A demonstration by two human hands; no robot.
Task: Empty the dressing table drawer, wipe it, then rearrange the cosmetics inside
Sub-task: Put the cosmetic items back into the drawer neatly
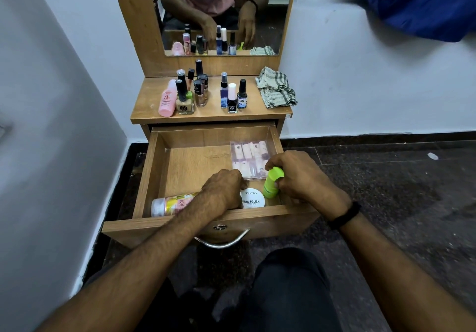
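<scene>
The wooden drawer (149, 177) is pulled out below the dressing table top (211, 114). My right hand (304, 177) grips a lime-green bottle (271, 183), tilted, at the drawer's front right corner. My left hand (224, 190) curls over the hidden end of a yellow-and-pink bottle (170, 204) that lies along the drawer's front left. A white round jar of nail polish remover wipes (253, 199) sits between my hands. A clear box of pink tubes (247, 156) lies at the back right. The back left of the drawer floor is bare.
On the table top stand several nail polish bottles (199, 92), a pink bottle (166, 101), a blue spray bottle (224, 91) and a checked cloth (277, 91) at the right. A mirror (221, 12) rises behind. A white wall is close on the left; dark floor lies to the right.
</scene>
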